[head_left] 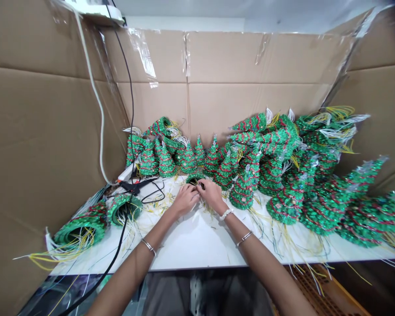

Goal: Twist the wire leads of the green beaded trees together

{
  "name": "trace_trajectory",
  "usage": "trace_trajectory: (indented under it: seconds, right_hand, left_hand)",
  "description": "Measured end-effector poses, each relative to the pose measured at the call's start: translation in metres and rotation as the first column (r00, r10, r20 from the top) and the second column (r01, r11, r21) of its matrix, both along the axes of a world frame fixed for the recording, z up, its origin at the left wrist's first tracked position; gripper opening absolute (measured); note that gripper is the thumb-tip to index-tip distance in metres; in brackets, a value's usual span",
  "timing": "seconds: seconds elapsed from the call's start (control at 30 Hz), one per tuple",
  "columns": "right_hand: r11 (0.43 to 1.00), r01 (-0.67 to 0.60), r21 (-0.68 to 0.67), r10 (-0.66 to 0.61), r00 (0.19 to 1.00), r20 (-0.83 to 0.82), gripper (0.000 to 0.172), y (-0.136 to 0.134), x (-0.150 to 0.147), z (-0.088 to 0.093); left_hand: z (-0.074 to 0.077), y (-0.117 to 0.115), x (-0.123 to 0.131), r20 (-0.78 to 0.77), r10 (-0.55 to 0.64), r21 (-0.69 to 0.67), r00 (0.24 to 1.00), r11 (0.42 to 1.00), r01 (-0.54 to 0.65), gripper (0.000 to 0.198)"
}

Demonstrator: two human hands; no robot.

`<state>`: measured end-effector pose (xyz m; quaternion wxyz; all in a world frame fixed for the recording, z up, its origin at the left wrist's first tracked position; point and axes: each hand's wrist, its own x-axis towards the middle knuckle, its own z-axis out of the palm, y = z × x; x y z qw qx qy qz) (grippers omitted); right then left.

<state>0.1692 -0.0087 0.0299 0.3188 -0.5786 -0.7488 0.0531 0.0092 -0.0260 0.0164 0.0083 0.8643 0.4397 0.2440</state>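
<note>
Since the left grip [186,199] and right grip [211,194] hide their state, the light, green beaded cone [195,177] at twelve o'clock handles best by its rim.

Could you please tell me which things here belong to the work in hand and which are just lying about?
In hand: the left hand, the right hand, the green beaded cone between them, its thin wires.

Lying about: the other green beaded trees, the black corded tool, the white cable, the cardboard lining.
</note>
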Motion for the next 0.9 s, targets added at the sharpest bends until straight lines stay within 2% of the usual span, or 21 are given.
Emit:
trace_trajectory:
  seconds: [0.07,0.13,0.23,0.47,0.6,0.9]
  right_hand:
    - [1.0,-0.024,0.017,0.025,0.999,-0.03,0.025,0.002,0.003,-0.003]
    - [0.998,-0.046,0.046,0.049,0.996,-0.07,0.026,0.003,0.005,-0.005]
    - [0.993,-0.093,0.078,0.102,0.987,-0.121,0.029,0.005,0.006,-0.008]
    - [0.987,-0.156,0.025,0.158,0.979,-0.127,0.029,0.007,0.003,-0.011]
    - [0.992,-0.122,0.018,0.123,0.986,-0.111,0.028,0.007,0.0,-0.013]
    - [0.998,-0.057,-0.026,0.054,0.99,-0.13,0.028,0.005,0.003,-0.012]
  left_hand:
    - [0.0,0.006,-0.007,0.071,0.05,0.028,0.996,0.998,-0.052,0.034]
    - [-0.001,0.013,-0.013,0.144,0.15,0.081,0.978,0.983,-0.163,0.032]
    - [-0.006,0.021,-0.016,0.175,0.229,0.151,0.958,0.955,-0.256,0.026]
    - [-0.013,0.03,-0.01,0.053,0.253,0.227,0.966,0.939,-0.258,0.022]
    - [-0.01,0.035,-0.005,0.037,0.258,0.266,0.965,0.929,-0.259,0.016]
    - [-0.009,0.039,-0.012,0.004,0.218,0.343,0.976,0.916,-0.206,0.02]
